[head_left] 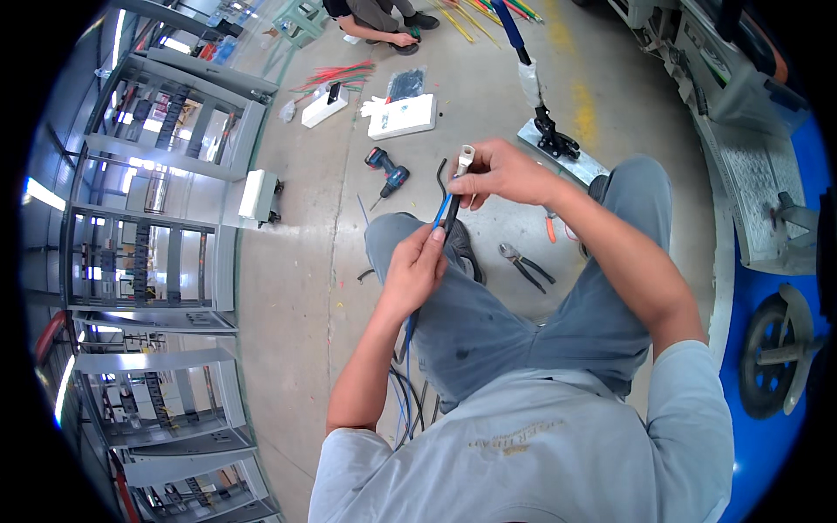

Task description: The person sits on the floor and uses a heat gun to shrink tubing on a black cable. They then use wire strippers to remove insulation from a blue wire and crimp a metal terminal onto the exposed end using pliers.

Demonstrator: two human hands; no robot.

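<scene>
A black cable point(452, 212) runs up between my two hands, with a thin blue wire point(442, 212) alongside it. At its upper end is a metal cable lug point(466, 155) with a hole through its flat part. My right hand point(504, 174) is closed round the cable end just below the lug, thumb and fingers pinching it. Lower down, my left hand point(418, 263) grips the black cable and the blue wire together, thumb on top. More blue and black wire point(405, 383) hangs beside my left leg. Part of the lug's barrel is hidden by my right fingers.
A cordless drill point(389, 173) and cable cutters point(527, 266) lie on the floor. Beyond my right hand stands a long-handled crimping tool point(549, 131) on a metal plate. White boxes point(403, 118) lie ahead; metal cabinets point(148, 261) line the left. Another person point(379, 22) crouches far ahead.
</scene>
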